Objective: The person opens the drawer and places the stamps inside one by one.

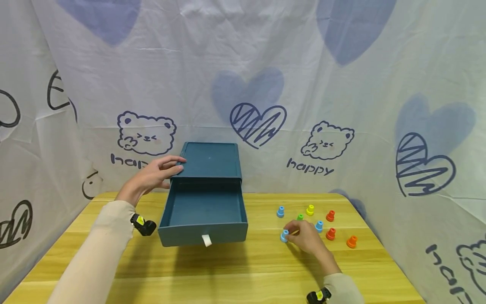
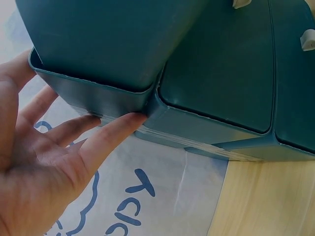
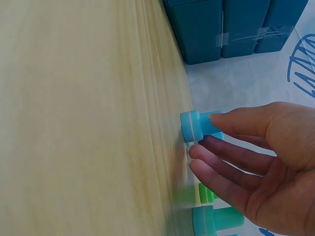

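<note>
A dark teal drawer cabinet (image 1: 210,160) stands at the back of the table with its top drawer (image 1: 203,233) pulled out. The drawer has a white tab (image 1: 206,240) on its front, and nothing shows inside it. My left hand (image 1: 157,173) touches the cabinet's left edge with extended fingers; the left wrist view shows fingertips (image 2: 135,118) against its side. To the right, my right hand (image 1: 307,237) pinches a light-blue plastic peg (image 1: 284,236) by its narrow stem, between thumb and fingers. In the right wrist view that peg's wide base (image 3: 191,126) is at the table surface.
Around my right hand stand a blue peg (image 1: 280,212), a yellow peg (image 1: 310,210), a partly hidden green peg (image 1: 300,217), another blue peg (image 1: 319,226), two red pegs (image 1: 330,234) and an orange peg (image 1: 352,242). A printed cloth (image 1: 262,169) hangs behind the wooden table (image 1: 273,274).
</note>
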The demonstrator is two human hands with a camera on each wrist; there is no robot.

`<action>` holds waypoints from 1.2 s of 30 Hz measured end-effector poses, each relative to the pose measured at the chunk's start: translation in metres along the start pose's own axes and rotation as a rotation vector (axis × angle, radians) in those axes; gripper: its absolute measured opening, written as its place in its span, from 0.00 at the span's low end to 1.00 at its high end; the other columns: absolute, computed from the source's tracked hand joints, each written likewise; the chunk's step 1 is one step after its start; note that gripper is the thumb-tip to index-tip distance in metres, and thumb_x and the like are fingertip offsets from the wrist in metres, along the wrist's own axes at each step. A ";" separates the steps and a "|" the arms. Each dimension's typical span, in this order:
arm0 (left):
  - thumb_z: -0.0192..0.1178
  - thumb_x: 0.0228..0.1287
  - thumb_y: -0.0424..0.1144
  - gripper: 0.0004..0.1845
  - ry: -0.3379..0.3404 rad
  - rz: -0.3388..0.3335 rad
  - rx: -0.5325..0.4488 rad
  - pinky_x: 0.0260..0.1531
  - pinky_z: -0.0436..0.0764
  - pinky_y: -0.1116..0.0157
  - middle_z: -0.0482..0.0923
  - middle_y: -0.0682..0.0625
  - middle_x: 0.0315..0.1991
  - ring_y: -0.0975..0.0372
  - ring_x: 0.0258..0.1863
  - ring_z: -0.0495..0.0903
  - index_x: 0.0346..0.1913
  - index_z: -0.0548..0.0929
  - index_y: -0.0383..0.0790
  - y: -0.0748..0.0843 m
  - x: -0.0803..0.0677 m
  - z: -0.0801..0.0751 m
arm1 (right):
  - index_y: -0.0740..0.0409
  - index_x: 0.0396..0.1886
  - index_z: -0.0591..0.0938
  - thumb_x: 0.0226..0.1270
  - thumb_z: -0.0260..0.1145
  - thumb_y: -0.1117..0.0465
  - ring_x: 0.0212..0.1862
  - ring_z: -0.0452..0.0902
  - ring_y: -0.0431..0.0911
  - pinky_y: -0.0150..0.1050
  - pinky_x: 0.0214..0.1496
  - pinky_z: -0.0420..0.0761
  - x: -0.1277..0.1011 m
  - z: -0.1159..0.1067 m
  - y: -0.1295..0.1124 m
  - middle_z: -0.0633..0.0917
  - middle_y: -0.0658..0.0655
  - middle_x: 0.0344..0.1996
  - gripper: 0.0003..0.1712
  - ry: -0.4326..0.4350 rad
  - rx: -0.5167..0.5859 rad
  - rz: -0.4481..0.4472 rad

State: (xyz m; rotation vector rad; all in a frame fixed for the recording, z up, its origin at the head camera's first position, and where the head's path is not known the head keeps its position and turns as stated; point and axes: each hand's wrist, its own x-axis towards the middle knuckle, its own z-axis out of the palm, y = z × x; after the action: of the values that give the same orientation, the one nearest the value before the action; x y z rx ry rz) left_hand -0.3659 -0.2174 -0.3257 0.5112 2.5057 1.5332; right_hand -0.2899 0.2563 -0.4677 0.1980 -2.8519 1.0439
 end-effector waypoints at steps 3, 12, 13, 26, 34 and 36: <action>0.57 0.77 0.57 0.35 0.002 -0.002 0.000 0.69 0.69 0.32 0.52 0.37 0.83 0.36 0.80 0.55 0.78 0.63 0.46 0.000 0.000 0.000 | 0.57 0.39 0.89 0.62 0.74 0.70 0.36 0.86 0.44 0.41 0.39 0.87 -0.001 0.000 0.000 0.90 0.53 0.34 0.07 -0.003 0.000 0.002; 0.57 0.76 0.58 0.36 0.008 -0.007 0.002 0.69 0.69 0.32 0.52 0.37 0.83 0.36 0.80 0.56 0.79 0.63 0.47 -0.001 0.000 0.000 | 0.57 0.37 0.87 0.63 0.75 0.68 0.37 0.85 0.43 0.41 0.41 0.87 0.000 0.000 -0.004 0.90 0.53 0.35 0.06 0.001 0.010 0.015; 0.57 0.76 0.58 0.36 0.009 -0.008 0.003 0.69 0.69 0.33 0.52 0.37 0.83 0.36 0.80 0.56 0.79 0.63 0.47 -0.001 0.000 0.000 | 0.57 0.37 0.87 0.63 0.75 0.68 0.37 0.85 0.44 0.41 0.41 0.88 0.000 0.000 -0.004 0.90 0.53 0.35 0.06 0.003 0.014 0.017; 0.57 0.77 0.56 0.34 0.011 0.007 -0.007 0.69 0.68 0.31 0.53 0.36 0.82 0.36 0.79 0.56 0.78 0.64 0.45 0.001 -0.001 0.000 | 0.58 0.37 0.86 0.61 0.75 0.68 0.38 0.86 0.44 0.37 0.41 0.87 0.000 -0.018 -0.021 0.91 0.55 0.36 0.06 -0.022 0.051 -0.035; 0.57 0.77 0.55 0.34 0.008 0.012 -0.018 0.69 0.68 0.31 0.54 0.36 0.82 0.36 0.79 0.56 0.77 0.64 0.44 0.000 0.000 -0.001 | 0.59 0.38 0.86 0.63 0.75 0.65 0.38 0.84 0.42 0.34 0.40 0.85 0.004 -0.040 -0.038 0.89 0.54 0.35 0.05 -0.154 0.029 -0.172; 0.57 0.77 0.56 0.34 0.008 0.014 -0.019 0.69 0.68 0.31 0.54 0.36 0.82 0.36 0.79 0.56 0.77 0.64 0.44 -0.001 0.000 -0.001 | 0.60 0.38 0.86 0.64 0.74 0.66 0.38 0.83 0.42 0.33 0.39 0.84 0.005 -0.045 -0.043 0.88 0.54 0.35 0.05 -0.196 0.034 -0.204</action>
State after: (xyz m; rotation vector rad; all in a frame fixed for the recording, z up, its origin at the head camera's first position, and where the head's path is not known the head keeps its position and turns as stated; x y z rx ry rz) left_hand -0.3664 -0.2184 -0.3261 0.5215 2.4961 1.5652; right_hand -0.2857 0.2522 -0.4055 0.6126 -2.9028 1.0863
